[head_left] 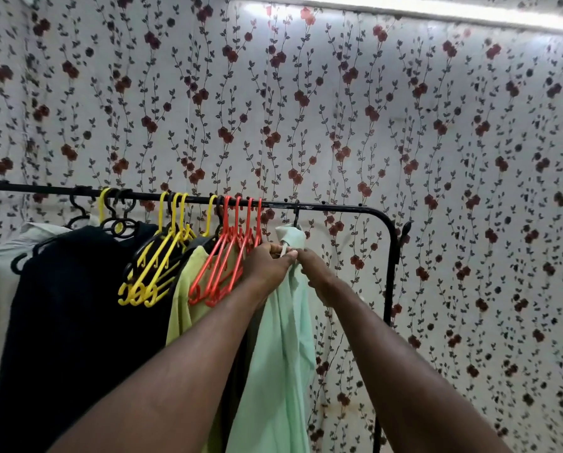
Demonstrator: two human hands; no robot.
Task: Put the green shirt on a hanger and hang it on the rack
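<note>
Hands pinch the green shirt (283, 354) at the collar, left hand (265, 269) beside right hand (317, 273). Its black hanger (296, 215) hooks the rack (339, 209).

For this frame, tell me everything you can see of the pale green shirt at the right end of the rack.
The green shirt is pale mint, in a thin, smooth-looking fabric. It hangs from a dark hanger hook set over the black rack bar near its right end, just right of the red hangers. Its collar is bunched below the hook, and the body falls in long folds out of frame. The left hand and right hand both pinch it just under the collar.
</note>
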